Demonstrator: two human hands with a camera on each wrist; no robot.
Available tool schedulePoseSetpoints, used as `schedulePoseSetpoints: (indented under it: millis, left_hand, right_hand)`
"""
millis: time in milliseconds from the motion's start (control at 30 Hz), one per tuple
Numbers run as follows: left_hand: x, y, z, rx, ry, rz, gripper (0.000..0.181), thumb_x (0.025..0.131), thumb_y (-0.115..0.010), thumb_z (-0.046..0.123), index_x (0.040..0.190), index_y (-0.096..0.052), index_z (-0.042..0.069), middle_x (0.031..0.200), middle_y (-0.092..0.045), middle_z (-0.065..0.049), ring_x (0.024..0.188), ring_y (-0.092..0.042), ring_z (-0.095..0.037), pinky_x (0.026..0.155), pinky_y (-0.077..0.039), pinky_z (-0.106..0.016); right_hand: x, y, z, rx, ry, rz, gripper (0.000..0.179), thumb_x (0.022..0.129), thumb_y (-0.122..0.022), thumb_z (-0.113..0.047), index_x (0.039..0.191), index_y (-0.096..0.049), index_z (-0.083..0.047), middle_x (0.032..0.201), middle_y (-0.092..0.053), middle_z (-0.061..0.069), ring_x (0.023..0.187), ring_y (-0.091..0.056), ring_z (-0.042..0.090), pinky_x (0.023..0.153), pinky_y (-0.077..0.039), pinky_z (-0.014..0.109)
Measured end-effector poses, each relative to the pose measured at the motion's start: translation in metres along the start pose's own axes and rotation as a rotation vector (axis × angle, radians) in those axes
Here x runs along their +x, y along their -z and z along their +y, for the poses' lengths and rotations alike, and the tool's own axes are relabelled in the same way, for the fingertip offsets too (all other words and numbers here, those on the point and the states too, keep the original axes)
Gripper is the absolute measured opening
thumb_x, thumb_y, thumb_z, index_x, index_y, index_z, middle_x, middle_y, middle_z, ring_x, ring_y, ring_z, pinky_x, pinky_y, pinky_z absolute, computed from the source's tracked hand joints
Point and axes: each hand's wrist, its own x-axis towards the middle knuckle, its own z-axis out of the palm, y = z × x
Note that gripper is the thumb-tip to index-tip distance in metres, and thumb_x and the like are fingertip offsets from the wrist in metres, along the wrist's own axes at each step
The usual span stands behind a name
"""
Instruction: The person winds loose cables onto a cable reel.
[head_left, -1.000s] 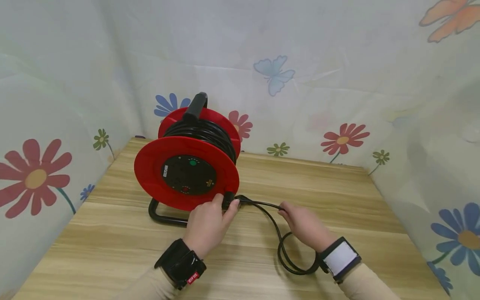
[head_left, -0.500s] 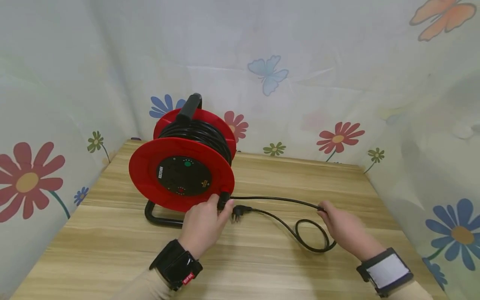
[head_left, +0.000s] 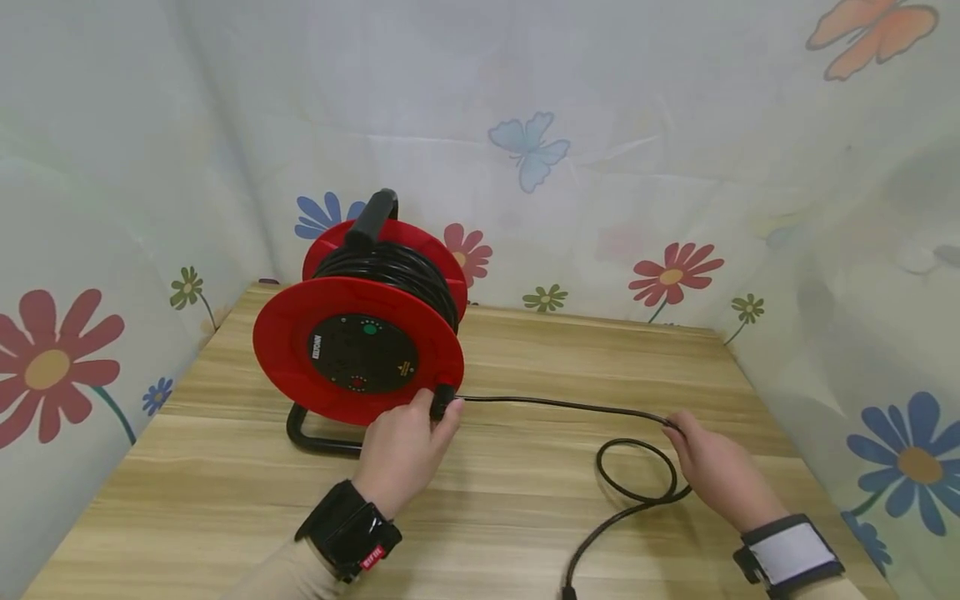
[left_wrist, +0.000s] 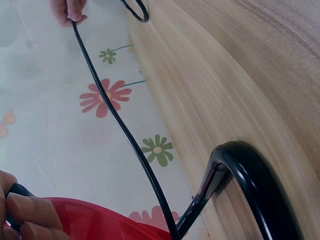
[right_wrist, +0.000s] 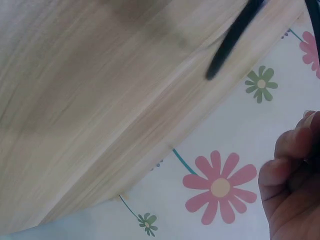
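Observation:
A red cable reel (head_left: 360,354) with a black centre panel and wound black cable stands on the wooden table at the left. My left hand (head_left: 401,458) grips the black knob (head_left: 442,402) at the lower right of its front disc. To the right, my right hand (head_left: 723,475) pinches the black cable (head_left: 562,404), which runs almost straight from the reel. Past that hand the cable's free end (head_left: 637,496) makes a loop and trails to the bottom edge of the head view, where its plug is mostly cut off. In the right wrist view, the fingers (right_wrist: 292,145) are curled.
The reel's black tubular stand (head_left: 322,444) rests on the wooden table (head_left: 510,500), as the left wrist view also shows close up. A carry handle (head_left: 372,218) rises on top. A flower-printed cloth (head_left: 615,192) surrounds the table at the back and sides.
My right hand has moved right, and the cable between it and the reel is longer. The plug has swung from beside the reel down to the front. My left hand stays on the knob.

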Motion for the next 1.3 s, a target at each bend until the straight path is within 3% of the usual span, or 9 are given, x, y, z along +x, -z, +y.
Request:
schedulePoseSetpoints:
  millis: [333,633,1033,1300]
  left_hand:
    - [0.0,0.0,-0.001,-0.001,0.002,-0.01,0.038,0.094,-0.051,0.046,0.077,-0.052,0.012,0.049,-0.047,0.002,0.042,-0.043,-0.012,0.041,-0.032,-0.026]
    - [-0.001,-0.004,-0.004,0.009,0.005,-0.001,0.04,0.094,-0.05,0.047,0.074,-0.052,0.012,0.048,-0.045,0.001,0.042,-0.042,-0.013,0.04,-0.029,-0.027]
    - [-0.004,-0.005,-0.008,0.011,-0.001,-0.009,0.043,0.095,-0.047,0.048,0.073,-0.052,0.012,0.048,-0.046,0.002,0.043,-0.043,-0.013,0.041,-0.031,-0.027]
    - [-0.008,-0.008,-0.016,0.016,0.029,-0.024,0.041,0.094,-0.05,0.047,0.076,-0.055,0.011,0.048,-0.046,0.001,0.044,-0.043,-0.014,0.041,-0.031,-0.028]
  right_hand:
    - [0.011,-0.001,0.0,-0.039,0.011,0.054,0.006,0.098,-0.05,-0.011,0.098,-0.051,-0.005,0.049,-0.038,-0.004,0.038,-0.032,0.007,0.034,-0.027,0.025]
    - [0.016,-0.001,-0.002,-0.033,-0.014,0.012,0.008,0.098,-0.051,-0.013,0.1,-0.05,-0.005,0.052,-0.044,-0.002,0.04,-0.035,0.008,0.036,-0.03,0.026]
    - [0.017,-0.002,-0.002,-0.07,0.006,0.02,0.009,0.097,-0.054,-0.014,0.099,-0.05,-0.006,0.049,-0.043,-0.003,0.038,-0.034,0.008,0.034,-0.028,0.025]
    - [0.019,-0.004,-0.005,-0.095,0.028,0.056,0.011,0.095,-0.057,-0.017,0.096,-0.054,-0.006,0.046,-0.04,-0.004,0.037,-0.032,0.008,0.034,-0.026,0.026]
